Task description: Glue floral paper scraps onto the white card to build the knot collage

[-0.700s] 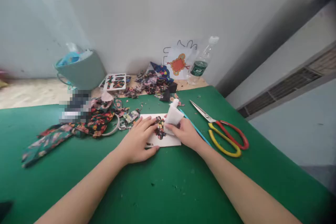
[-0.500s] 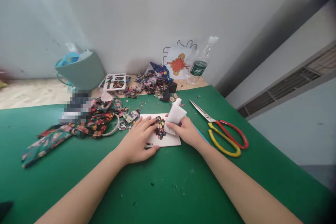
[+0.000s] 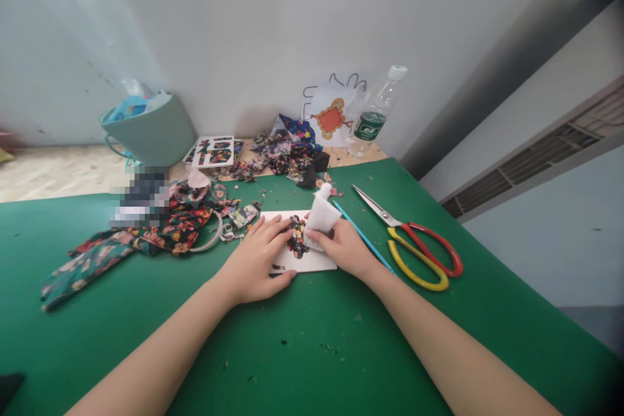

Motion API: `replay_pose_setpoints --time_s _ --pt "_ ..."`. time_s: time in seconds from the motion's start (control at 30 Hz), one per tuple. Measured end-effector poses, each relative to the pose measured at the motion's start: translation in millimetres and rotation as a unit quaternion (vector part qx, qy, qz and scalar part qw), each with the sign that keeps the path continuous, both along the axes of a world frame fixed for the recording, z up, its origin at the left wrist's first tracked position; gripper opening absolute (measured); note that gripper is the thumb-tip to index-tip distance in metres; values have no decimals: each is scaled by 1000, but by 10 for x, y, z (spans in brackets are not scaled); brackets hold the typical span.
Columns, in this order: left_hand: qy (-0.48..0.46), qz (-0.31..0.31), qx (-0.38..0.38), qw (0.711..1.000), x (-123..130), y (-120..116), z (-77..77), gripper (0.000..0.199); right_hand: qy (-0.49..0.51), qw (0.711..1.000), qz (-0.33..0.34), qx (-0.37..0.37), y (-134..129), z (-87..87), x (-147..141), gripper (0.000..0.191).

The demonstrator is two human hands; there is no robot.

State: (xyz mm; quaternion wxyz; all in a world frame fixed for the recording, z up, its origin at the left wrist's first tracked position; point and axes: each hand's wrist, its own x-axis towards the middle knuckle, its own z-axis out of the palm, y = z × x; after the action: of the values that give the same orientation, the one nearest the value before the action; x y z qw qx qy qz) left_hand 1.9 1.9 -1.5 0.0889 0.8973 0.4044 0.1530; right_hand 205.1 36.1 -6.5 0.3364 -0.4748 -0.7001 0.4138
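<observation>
My left hand (image 3: 258,263) lies flat on a white card (image 3: 319,263), fingers stretched out and thumb along its near edge. Dark flowered fabric pieces (image 3: 296,248) form a shape in the middle of the card, partly under my left fingertips. My right hand (image 3: 344,247) is closed around a white squeeze bottle (image 3: 322,216) over the card's right part. The bottle leans, with its narrow capped end pointing up and away; its lower end is hidden by my fingers. A thin light-blue stick (image 3: 363,234) lies just right of my right hand.
Red-and-yellow-handled scissors (image 3: 419,257) lie at the right. Flowered cloth (image 3: 170,227) and a pale ring (image 3: 212,240) lie left. Behind are fabric scraps (image 3: 287,149), patterned cards (image 3: 214,152), a green basket (image 3: 151,133), a drawing (image 3: 331,120) and a plastic bottle (image 3: 373,117).
My right hand and the white bottle have shifted slightly left, so more of the blue stick shows. The left hand and card have stayed in place.
</observation>
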Motion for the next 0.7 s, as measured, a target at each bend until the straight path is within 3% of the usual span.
replay_pose_setpoints --time_s 0.27,0.53,0.7 --pt "-20 -2 -3 1000 3 0 1 63 69 996 -9 -59 26 -13 5 30" --pt "-4 -1 -3 1000 9 2 -1 63 -14 1000 3 4 9 -1 9 30" --pt "-2 -2 -2 1000 22 -6 10 63 -4 1000 5 1 26 -13 28 28"
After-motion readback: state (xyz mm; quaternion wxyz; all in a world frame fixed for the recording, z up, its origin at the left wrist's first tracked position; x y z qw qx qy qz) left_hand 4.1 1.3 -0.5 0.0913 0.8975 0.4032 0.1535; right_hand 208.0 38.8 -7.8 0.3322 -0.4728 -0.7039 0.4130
